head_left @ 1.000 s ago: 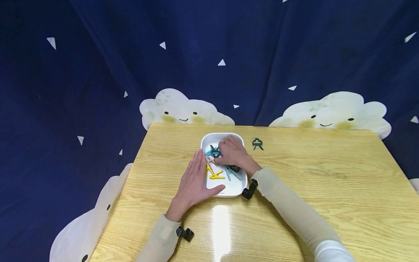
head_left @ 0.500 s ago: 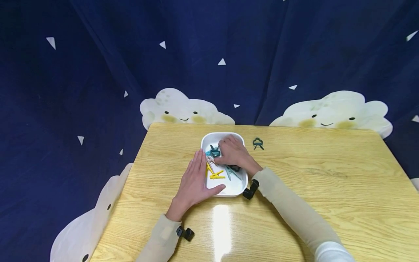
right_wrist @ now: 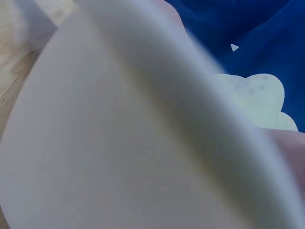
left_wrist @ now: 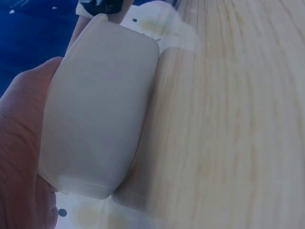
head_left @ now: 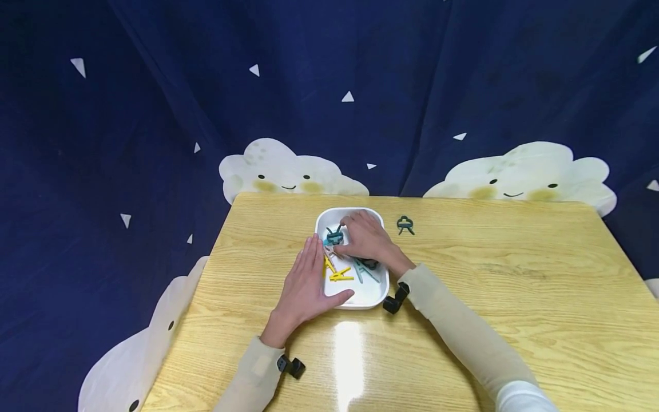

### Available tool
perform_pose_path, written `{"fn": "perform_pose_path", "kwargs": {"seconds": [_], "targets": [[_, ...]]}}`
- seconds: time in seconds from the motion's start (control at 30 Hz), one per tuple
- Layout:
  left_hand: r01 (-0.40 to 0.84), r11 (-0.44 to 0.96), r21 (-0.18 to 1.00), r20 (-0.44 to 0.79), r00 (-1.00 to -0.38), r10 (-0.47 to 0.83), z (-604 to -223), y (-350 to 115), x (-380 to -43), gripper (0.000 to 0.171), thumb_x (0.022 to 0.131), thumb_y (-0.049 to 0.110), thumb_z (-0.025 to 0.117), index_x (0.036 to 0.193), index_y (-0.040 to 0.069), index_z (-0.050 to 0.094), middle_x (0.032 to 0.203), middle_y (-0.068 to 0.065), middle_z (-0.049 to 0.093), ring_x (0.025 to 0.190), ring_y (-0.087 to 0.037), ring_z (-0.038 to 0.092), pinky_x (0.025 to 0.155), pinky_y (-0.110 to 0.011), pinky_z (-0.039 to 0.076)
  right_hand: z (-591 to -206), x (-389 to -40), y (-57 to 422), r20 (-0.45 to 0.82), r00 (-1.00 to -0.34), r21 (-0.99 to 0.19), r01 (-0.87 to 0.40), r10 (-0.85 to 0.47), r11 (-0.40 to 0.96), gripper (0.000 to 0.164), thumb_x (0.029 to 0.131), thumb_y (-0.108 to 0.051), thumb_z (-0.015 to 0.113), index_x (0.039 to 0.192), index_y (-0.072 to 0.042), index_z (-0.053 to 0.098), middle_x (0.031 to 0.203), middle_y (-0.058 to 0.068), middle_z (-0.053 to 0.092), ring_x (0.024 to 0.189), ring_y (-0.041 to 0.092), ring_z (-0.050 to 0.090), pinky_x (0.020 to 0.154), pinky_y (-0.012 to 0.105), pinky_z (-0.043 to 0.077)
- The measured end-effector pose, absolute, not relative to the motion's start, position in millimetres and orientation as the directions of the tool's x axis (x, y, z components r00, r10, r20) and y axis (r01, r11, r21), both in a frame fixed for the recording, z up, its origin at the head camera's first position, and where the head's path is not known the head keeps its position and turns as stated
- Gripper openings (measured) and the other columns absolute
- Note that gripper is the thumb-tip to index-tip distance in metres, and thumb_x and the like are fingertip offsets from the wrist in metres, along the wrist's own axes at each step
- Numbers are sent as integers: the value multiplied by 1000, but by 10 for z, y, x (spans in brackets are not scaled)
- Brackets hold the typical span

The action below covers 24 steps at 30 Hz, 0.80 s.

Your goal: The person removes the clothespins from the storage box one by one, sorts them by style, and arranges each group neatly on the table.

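Note:
A white plastic tub (head_left: 360, 297) holds several small clips. My left hand (head_left: 304, 283) lies along its left rim with straight fingers, the thumb spread over the near rim; in the left wrist view that hand (left_wrist: 24, 124) rests against the tub's wall (left_wrist: 100, 105). Inside the tub, my right hand (head_left: 365, 237) has curled fingers, with forefinger and thumb at a dark green clip (head_left: 334, 237). Yellow clips (head_left: 341, 275), a pink clip (head_left: 330, 257) and light teal clips (head_left: 364, 270) lie close by. The tub's wall (right_wrist: 95, 133) covers most of the right wrist view.
A dark green clip (head_left: 405, 225) lies on the wooden table (head_left: 489, 286), right of the tub. Behind the table hangs a dark blue curtain (head_left: 309, 86) with white clouds and triangles. Another dark clip (head_left: 369, 264) is partly hidden under my right wrist.
The dark green clip at my right fingertips has shifted slightly left and turned. My right forefinger and thumb have moved a little with it. My left hand has stayed in place.

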<state>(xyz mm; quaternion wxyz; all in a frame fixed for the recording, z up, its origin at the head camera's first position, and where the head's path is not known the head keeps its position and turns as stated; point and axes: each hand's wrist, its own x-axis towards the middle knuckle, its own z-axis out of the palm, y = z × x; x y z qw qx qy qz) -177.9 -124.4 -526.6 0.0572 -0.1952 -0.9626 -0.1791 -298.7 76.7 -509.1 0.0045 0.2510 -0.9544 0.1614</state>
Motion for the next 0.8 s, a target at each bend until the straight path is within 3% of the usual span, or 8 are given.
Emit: {"fn": "perform_pose_path", "kwargs": {"seconds": [0.43,0.8], "targets": [[397,857,328,172,-917,359,-5262,-1233,-1786,133,81,91,51,166,-1,5,176,-14,0,162,-23,-4,130,-44,15,-5019,-2929,921,167,-870,-391,-490,-464,779,71,82,-53,80,134,-6,65,131,12,67,113,29,52,100,45,45],[388,864,322,146,-922,359,-5261,-1241,-1780,134,80,91,52,166,0,2,176,-13,-2,162,-22,-5,130,-43,15,-5037,-2750,1152,269,-863,-533,-503,-427,680,70,81,-44,84,135,-6,64,113,11,61,101,27,43,85,39,38]]}}
